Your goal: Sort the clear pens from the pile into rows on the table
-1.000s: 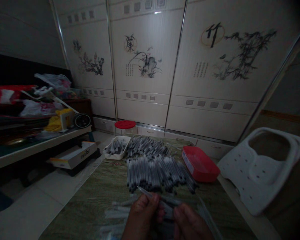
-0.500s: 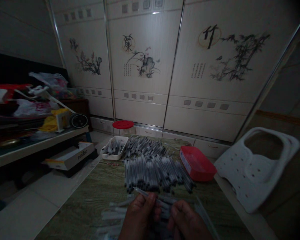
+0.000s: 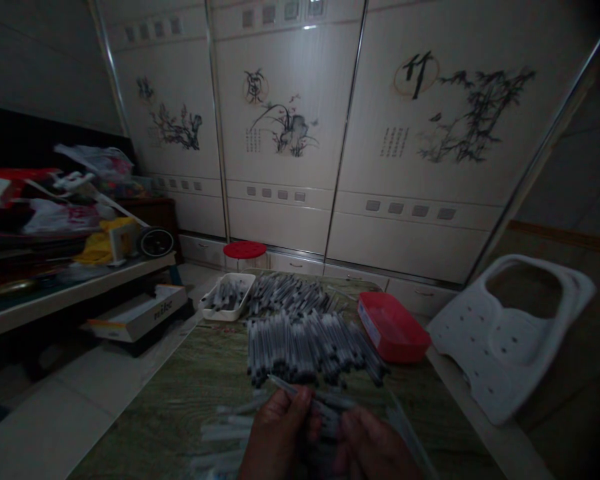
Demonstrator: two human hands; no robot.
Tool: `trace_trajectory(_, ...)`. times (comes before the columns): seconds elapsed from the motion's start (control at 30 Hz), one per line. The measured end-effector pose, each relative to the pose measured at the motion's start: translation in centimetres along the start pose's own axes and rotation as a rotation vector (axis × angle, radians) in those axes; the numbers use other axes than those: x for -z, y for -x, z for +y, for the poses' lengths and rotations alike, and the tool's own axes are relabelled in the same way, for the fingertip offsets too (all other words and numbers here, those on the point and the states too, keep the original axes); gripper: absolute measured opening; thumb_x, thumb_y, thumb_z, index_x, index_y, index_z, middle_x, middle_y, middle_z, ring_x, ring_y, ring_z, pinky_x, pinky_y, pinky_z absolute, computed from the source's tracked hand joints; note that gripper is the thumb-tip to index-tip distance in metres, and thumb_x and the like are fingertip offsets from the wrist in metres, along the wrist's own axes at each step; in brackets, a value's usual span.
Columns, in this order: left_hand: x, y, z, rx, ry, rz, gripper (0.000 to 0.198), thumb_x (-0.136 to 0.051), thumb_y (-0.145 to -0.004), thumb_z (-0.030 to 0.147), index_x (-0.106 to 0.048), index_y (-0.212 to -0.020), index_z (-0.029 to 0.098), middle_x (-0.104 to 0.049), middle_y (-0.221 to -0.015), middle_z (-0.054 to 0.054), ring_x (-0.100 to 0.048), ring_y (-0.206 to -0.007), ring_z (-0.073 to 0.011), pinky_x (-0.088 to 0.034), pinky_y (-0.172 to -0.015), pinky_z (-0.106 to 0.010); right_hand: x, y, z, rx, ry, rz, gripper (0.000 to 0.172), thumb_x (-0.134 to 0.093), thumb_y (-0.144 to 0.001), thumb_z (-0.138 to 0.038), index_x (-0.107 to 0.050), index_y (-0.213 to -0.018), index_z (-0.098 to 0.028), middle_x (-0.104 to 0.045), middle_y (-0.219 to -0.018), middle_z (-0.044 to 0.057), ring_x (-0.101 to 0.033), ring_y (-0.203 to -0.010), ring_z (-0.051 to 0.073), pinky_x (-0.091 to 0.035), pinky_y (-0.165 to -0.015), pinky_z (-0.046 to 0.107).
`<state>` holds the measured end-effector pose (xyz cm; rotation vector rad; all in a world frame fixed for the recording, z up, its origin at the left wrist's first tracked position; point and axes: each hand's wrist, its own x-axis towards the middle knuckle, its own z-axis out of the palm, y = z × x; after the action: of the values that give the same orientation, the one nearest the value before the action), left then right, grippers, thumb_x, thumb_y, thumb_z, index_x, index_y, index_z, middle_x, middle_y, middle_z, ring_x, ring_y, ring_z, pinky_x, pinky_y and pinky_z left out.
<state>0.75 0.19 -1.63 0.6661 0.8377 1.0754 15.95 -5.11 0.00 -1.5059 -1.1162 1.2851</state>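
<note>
My left hand (image 3: 280, 433) is closed, thumb and fingers pinching a thin clear pen (image 3: 285, 387) that slants up to the left. Beside it, my right hand (image 3: 375, 447) is curled with its fingers on the same bundle of pens; what it grips is dim and blurred. Both hands hover low over a green table (image 3: 200, 393). Just beyond them lies a big pile of grey pens (image 3: 305, 340) in rows. Several clear pen parts (image 3: 230, 427) lie loose to the left of my hands.
A white tray (image 3: 229, 296) with pens sits at the table's far left, a red box (image 3: 393, 327) at its right. A white plastic chair (image 3: 520, 333) stands to the right, a red stool (image 3: 245, 251) behind, and a cluttered shelf (image 3: 70, 273) at left.
The view has drifted slightly left and down. My hands stay together on the pen, shifting only a little.
</note>
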Motion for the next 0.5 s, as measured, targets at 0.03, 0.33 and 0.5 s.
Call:
trace_trajectory(0.03, 0.02, -0.02, -0.04, 0.0, -0.006, 0.001, 0.046, -0.083, -0.068, 0.056, -0.067, -0.081, 0.014, -0.064, -0.059, 0.002, -0.051, -0.051, -0.0083, -0.035, -0.053, -0.02, 0.04, 0.07, -0.11, 0.016, 0.021, 0.007, 0.061, -0.046, -0.081, -0.081, -0.057, -0.077, -0.021, -0.061, -0.057, -0.003, -0.039, -0.041, 0.008, -0.027, -0.044, 0.022)
trace_trajectory(0.33, -0.73, 0.38, 0.28, 0.025, 0.034, 0.062, 0.046, -0.086, -0.064, 0.054, -0.067, -0.08, 0.015, -0.064, -0.058, 0.002, -0.051, -0.051, -0.0085, -0.036, -0.053, -0.02, 0.05, 0.31, -0.92, 0.057, -0.043, 0.108, 0.043, -0.074, -0.069, -0.061, -0.058, -0.081, -0.023, -0.06, -0.06, -0.005, -0.051, -0.048, 0.01, -0.038, -0.048, 0.021)
trace_trajectory(0.5, -0.91, 0.42, 0.59, 0.029, 0.036, 0.054, 0.049, -0.088, -0.06, 0.056, -0.067, -0.077, 0.014, -0.063, -0.057, 0.001, -0.051, -0.051, -0.0093, -0.037, -0.053, -0.021, 0.12, 0.18, -0.62, -0.001, 0.016, 0.092, 0.052, -0.052, -0.082, -0.073, -0.058, -0.08, -0.022, -0.062, -0.059, -0.004, -0.043, -0.039, 0.008, -0.031, -0.043, 0.022)
